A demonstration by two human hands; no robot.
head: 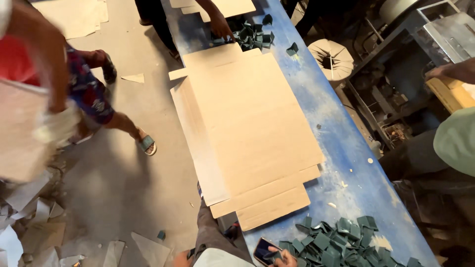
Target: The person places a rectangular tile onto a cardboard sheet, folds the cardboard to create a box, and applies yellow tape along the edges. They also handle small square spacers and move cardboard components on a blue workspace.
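Right hand point(283, 258) at the bottom edge, fingers wrapped around a phone point(264, 251), just beside the pile of dark green folded pieces point(336, 244) on the blue surface point(346, 148). Left hand is barely in view at the bottom edge; can't tell how its fingers stand. Flat cardboard sheet point(247, 133) lies mid-surface, overhanging the left edge. Far end: another person's hand point(221, 27) touches a second green pile point(252, 35). Cardboard scraps point(29, 217) on the floor.

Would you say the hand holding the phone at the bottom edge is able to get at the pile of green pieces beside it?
Probably yes: the hand already lies against the green pieces with nothing between, though the phone occupies its fingers.
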